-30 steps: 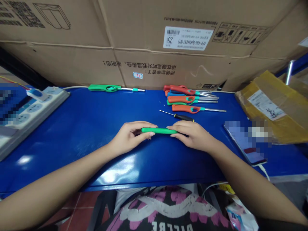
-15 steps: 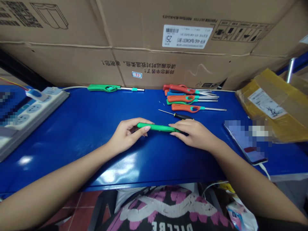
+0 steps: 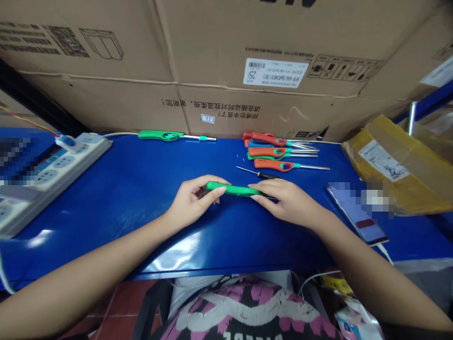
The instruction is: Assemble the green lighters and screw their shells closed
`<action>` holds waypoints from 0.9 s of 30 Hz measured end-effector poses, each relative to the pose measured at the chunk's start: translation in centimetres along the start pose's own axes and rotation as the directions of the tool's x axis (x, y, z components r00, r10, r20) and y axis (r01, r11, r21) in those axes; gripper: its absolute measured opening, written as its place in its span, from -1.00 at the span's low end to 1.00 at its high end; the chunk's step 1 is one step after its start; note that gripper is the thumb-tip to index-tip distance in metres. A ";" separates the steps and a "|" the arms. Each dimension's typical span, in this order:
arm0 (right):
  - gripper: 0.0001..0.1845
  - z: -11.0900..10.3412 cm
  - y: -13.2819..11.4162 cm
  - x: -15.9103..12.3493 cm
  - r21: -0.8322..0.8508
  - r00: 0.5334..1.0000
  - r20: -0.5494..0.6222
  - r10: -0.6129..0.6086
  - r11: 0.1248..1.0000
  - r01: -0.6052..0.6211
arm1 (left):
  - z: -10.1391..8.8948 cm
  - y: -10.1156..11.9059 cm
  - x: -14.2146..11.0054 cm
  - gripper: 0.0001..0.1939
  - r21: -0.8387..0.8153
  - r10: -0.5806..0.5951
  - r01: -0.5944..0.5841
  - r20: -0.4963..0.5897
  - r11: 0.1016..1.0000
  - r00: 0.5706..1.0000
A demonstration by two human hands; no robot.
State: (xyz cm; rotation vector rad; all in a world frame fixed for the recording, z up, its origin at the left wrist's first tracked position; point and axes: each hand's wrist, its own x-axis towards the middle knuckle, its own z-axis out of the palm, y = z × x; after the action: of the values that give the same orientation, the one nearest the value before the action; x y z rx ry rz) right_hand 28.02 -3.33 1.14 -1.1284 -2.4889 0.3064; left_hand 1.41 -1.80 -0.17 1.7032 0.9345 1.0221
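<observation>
Green handle [image 3: 238,190], probably of a gas lighter, is held level over the near-middle of the blue surface [image 3: 141,189]. Left hand [image 3: 189,200] pinches its left end, thumb on the near side, fingers on the far side; right hand [image 3: 288,200] grips the right end and covers most of it, so can't tell if rod or trigger is in place there. Progress: handling of this one looks unfinished, both hands on it, not set down. No gap along the visible part of the handle; whether its halves are fully joined, can't tell. Other lighters out of hand: one green lighter [image 3: 155,135] alone at far left, teal piece partway along its rod; a cluster at far right of center, with an orange lighter [image 3: 271,164] nearest, rods pointing right. Which of these are finished and which left, not shown; the two groups lie well apart. Screwdriver [image 3: 266,175] lies just beyond the right hand, not held, tip to the left. Tiny light bits [image 3: 243,159] near its tip, too small to identify. Phone [image 3: 357,215] at right, untouched.
</observation>
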 end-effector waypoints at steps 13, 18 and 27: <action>-0.70 1.5 -1.5 0.8 -0.108 0.973 -0.058 -0.224 0.970 0.217 | 0.8 -0.1 -1.2 -0.75 -0.002 0.085 -0.085 0.125 0.996 0.988; -0.68 1.9 -0.5 0.9 -0.105 0.982 -0.034 -0.183 0.978 0.179 | 1.1 -0.8 -0.8 -0.74 -0.064 0.006 0.001 0.117 0.998 0.993; -0.72 1.3 0.6 0.5 0.123 0.990 0.045 0.136 0.982 -0.141 | 0.3 -1.5 0.3 -0.75 0.004 0.094 -0.094 -0.016 0.996 0.995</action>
State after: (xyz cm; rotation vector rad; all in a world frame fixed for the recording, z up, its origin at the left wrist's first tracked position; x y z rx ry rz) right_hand 27.59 -2.59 -0.12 -1.2557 -2.3887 0.5199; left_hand 1.53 -1.21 -1.56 1.7577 0.8736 1.0980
